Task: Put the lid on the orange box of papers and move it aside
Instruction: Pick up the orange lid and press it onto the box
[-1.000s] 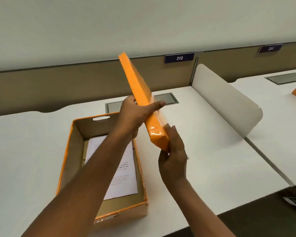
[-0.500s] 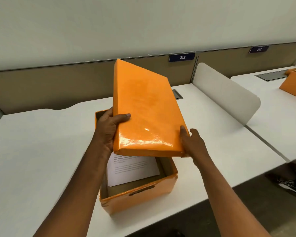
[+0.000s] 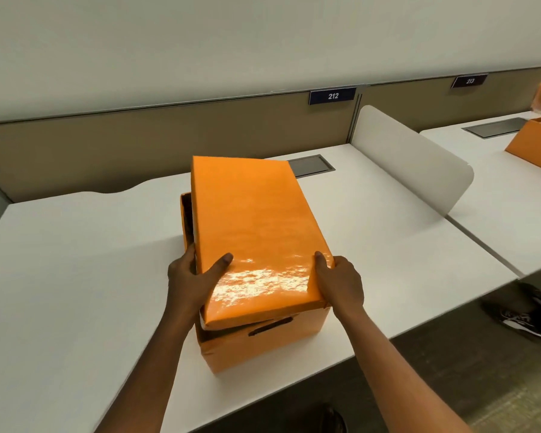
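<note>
Orange cardboard fills the middle of the view: the box (image 3: pixel 264 342) sits at the near edge of the white counter (image 3: pixel 75 260), its cut-out handle facing the camera. Above it, the glossy lid (image 3: pixel 253 232) lies skewed across the box top, not seated, with the box's left wall showing beside it at 9 o'clock and a gap under the near left corner. The left hand (image 3: pixel 189 281) has its grip closed on the lid's near left corner, thumb laid on top, fingers tucked down the side. The right hand (image 3: pixel 341 282) has its grip wrapped around the near right corner. Farther back at 1 o'clock, a grey hatch (image 3: pixel 311 165) is set into the counter. Beyond it, a white divider (image 3: pixel 413 157), then the "212" sign (image 3: pixel 332 95) on the tan partition.
</note>
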